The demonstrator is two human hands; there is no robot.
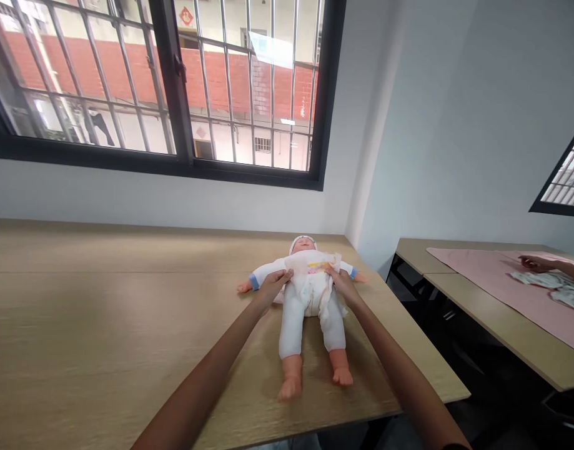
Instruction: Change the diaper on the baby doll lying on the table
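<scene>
A baby doll (291, 325) in white clothes with blue cuffs lies on its back on the wooden table, head toward the wall and bare feet toward me. Around its hips is a white diaper (311, 294), with yellow and pink marks on its upper front edge. My left hand (276, 284) pinches the diaper's edge at the doll's waist, on the left of the picture. On the other side, my right hand (341, 281) has its fingers closed on the diaper's front edge near the coloured marks.
The wooden table (103, 337) extends far to the left; its right edge runs close beside the doll. At the right, another table carries a pink cloth (493, 275), white patterned cloths (539, 279) and another person's hand (537, 263). A barred window (183, 169) is ahead.
</scene>
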